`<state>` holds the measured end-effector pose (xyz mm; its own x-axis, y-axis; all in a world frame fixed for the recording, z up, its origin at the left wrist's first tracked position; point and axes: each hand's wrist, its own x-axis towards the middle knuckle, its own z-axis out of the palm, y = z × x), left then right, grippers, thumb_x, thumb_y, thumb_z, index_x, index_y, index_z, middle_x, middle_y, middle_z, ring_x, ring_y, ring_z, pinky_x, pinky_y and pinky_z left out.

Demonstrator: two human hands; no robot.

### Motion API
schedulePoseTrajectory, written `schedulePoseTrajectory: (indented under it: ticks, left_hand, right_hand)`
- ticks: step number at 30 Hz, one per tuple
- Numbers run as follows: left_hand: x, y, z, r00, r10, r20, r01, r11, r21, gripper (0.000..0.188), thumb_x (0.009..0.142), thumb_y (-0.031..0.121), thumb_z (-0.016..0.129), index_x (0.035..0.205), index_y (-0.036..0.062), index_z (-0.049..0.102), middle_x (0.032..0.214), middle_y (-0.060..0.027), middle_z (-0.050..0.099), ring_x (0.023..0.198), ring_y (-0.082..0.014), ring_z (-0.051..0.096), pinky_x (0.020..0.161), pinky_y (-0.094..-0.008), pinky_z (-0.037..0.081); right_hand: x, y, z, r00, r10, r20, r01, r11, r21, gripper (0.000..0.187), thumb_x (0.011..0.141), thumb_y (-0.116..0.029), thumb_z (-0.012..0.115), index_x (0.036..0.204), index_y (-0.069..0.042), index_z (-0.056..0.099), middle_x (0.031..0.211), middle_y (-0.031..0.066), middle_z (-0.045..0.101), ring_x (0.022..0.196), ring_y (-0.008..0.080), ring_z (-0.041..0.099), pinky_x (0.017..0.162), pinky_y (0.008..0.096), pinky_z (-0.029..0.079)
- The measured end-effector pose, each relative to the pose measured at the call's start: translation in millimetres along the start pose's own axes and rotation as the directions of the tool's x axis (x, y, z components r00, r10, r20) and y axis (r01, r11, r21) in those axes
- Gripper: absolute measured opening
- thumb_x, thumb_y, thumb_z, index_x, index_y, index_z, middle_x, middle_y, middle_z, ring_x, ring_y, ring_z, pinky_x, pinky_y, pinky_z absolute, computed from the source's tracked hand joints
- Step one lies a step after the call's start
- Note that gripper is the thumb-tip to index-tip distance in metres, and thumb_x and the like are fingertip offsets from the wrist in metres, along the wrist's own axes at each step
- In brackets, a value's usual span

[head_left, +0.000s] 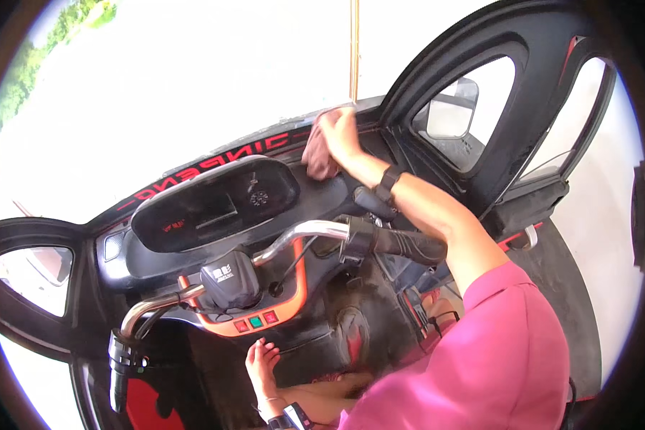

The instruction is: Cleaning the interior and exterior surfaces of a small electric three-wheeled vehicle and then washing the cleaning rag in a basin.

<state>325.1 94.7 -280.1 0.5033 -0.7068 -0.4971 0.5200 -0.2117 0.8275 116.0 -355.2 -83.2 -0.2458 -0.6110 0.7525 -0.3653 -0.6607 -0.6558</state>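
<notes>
One cloth (318, 155) in right hand (342, 135), at windshield edge (287, 122), clear of handlebar (309, 230)

Very bright light comes in through the big curved glass front window (215, 79), turning most of it plain white. Under the bent, shiny silver metal handlebar (315, 228), it is dim. The bare right hand (339, 136) and soft brownish-pink cloth (318, 156) look blurry. Straight lines bend near the dark round rim.
</notes>
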Motion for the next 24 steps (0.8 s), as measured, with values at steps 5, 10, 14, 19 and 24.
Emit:
schedulePoseTrajectory:
  ticks: [5,10,14,19,24]
  left_hand:
    - [3,-4,-10,1.000,0.006,-0.007,-0.006,1.000,-0.001,0.029,0.094,0.028,0.055,0.109,0.0043,0.059,0.086,-0.0070,0.066,0.070,-0.0164,0.064,0.060,-0.0271,0.052]
    - [3,-6,-12,1.000,0.009,-0.021,-0.009,1.000,0.017,0.030,0.093,0.032,0.056,0.104,0.0044,0.060,0.081,-0.0065,0.064,0.070,-0.0178,0.065,0.058,-0.0292,0.053]
    - [-1,-5,-8,1.000,-0.008,-0.010,0.008,0.999,0.039,0.031,0.093,0.031,0.056,0.106,0.0033,0.059,0.083,-0.0074,0.064,0.071,-0.0183,0.065,0.060,-0.0290,0.054]
    - [-10,0,-3,1.000,-0.005,0.007,0.005,1.000,0.009,0.030,0.094,0.028,0.054,0.109,0.0024,0.058,0.085,-0.0073,0.064,0.072,-0.0172,0.064,0.062,-0.0277,0.053]
    - [-6,-2,-2,1.000,-0.004,-0.005,0.004,1.000,0.013,0.031,0.094,0.028,0.053,0.109,0.0013,0.058,0.085,-0.0084,0.064,0.071,-0.0184,0.065,0.061,-0.0289,0.054]
  right_hand:
    - [26,-69,-45,0.184,-0.775,0.605,0.974,0.229,-0.003,0.013,0.076,-0.016,0.056,0.087,-0.010,0.051,0.095,0.0070,0.053,0.088,0.0220,0.058,0.073,0.0346,0.051]
    - [95,-84,-98,-0.101,-0.659,0.745,0.995,-0.050,0.091,0.008,0.078,-0.018,0.055,0.082,-0.013,0.050,0.101,0.0037,0.053,0.082,0.0173,0.056,0.069,0.0319,0.048]
    - [116,-128,-119,-0.009,-0.726,0.688,0.998,-0.046,-0.035,0.011,0.075,-0.015,0.056,0.085,-0.012,0.050,0.101,0.0046,0.052,0.082,0.0195,0.055,0.068,0.0336,0.047]
    - [139,-197,-127,0.066,-0.829,0.555,0.970,-0.077,-0.231,0.027,0.070,-0.017,0.062,0.096,-0.014,0.054,0.107,0.0032,0.052,0.097,0.0229,0.052,0.072,0.0352,0.044]
    - [128,-200,-87,-0.020,-0.957,0.288,0.925,-0.127,-0.358,0.029,0.070,-0.023,0.061,0.099,-0.023,0.064,0.119,-0.0046,0.053,0.109,0.0191,0.046,0.080,0.0353,0.036]
